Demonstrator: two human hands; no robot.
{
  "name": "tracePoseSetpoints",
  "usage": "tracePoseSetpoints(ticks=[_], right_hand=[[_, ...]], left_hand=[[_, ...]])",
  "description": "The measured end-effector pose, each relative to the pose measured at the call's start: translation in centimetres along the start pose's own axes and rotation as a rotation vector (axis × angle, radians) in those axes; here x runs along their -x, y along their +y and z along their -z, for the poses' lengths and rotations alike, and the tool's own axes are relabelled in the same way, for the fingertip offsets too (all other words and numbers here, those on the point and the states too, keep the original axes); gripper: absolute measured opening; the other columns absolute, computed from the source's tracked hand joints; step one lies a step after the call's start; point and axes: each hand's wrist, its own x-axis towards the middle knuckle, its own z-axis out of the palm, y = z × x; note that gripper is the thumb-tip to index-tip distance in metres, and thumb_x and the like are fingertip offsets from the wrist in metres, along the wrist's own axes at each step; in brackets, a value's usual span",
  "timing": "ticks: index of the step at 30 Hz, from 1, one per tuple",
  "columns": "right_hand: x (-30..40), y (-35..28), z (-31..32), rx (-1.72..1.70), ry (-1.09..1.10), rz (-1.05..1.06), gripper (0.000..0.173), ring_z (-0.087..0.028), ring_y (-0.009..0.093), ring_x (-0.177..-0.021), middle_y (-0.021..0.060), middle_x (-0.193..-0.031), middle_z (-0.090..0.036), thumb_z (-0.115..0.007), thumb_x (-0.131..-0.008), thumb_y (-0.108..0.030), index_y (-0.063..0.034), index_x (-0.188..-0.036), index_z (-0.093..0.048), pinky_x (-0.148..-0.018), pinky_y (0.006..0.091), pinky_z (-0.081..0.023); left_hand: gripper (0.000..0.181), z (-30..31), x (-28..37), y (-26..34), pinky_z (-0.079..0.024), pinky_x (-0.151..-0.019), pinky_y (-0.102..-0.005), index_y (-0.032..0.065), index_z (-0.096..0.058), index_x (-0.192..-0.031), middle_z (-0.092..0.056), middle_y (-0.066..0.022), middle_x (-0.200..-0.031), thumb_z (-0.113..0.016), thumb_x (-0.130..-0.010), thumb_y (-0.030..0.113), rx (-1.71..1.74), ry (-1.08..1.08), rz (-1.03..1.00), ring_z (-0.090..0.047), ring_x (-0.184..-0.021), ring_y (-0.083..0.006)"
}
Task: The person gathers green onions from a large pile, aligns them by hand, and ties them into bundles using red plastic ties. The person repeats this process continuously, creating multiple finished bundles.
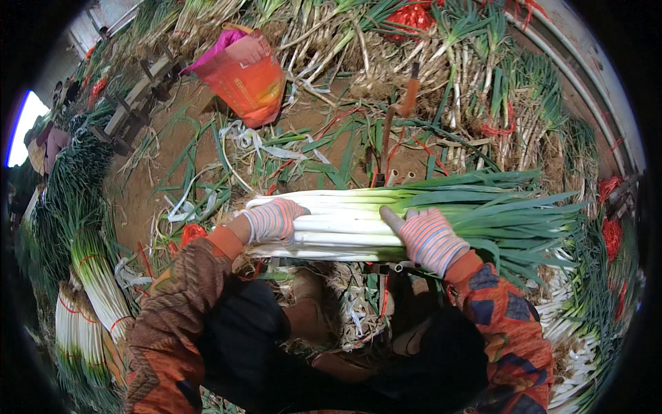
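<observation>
Across in front of me lies a loose row of green onions (341,222), white stalks to the left and green leaves to the right. My left hand (274,220), in a striped knit glove, grips the white stalks near the root end. Over the stalks where white turns to green rests my right hand (429,235), gloved alike, its thumb and fingers on them. Whether its fingers close around the stalks cannot be made out. Just beyond the row stands a bent metal rod with an orange handle (408,98).
An orange and magenta bag (248,77) stands on the dirt floor (139,202), amid leaf scraps and plastic strips. Untrimmed onions (465,98) are heaped at the back. Red-tied bundles (98,274) lie at left; white-stalked onions (574,357) lie at right. Another person (49,147) is at far left.
</observation>
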Motion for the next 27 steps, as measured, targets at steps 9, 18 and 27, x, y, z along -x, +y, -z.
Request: tracePoseSetpoints(ticks=[9,18,27], right_hand=[[-4.3,-1.9,-4.4,-0.18,-0.08,0.112,0.057,-0.064,0.036,-0.07,0.0193,-0.08,-0.063,-0.064,-0.071,-0.011,-0.0055,-0.123,-0.044,-0.059,0.0463,-0.049],[-6.4,-2.3,-4.9,-0.213,-0.243,0.114,0.052,-0.066,0.037,-0.074,0.0184,-0.077,-0.065,-0.063,-0.068,-0.008,-0.0022,-0.117,-0.045,-0.062,0.0468,-0.051],[-6.5,-1.6,-5.7,-0.225,-0.236,0.092,0.048,-0.065,0.037,-0.071,0.0171,-0.073,-0.064,-0.063,-0.067,-0.009,-0.0026,-0.112,-0.047,-0.061,0.0471,-0.05]], left_hand=[[0.048,-8.0,-2.9,-5.4,-0.05,-0.074,-0.0376,0.011,-0.062,-0.112,-0.067,-0.013,-0.088,-0.073,-0.065,0.008,0.315,-0.23,0.016,-0.064,-0.078,-0.0274],[0.038,-12.1,-3.6,-8.6,-0.05,-0.075,-0.035,0.0032,-0.06,-0.108,-0.064,-0.0072,-0.081,-0.072,-0.072,0.01,0.466,-0.306,0.159,-0.062,-0.078,-0.0214],[0.058,2.4,4.1,-7.5,-0.05,-0.084,-0.0346,0.0121,-0.062,-0.117,-0.067,-0.0132,-0.103,-0.079,-0.068,0.038,0.255,0.004,0.363,-0.065,-0.096,-0.0268]])
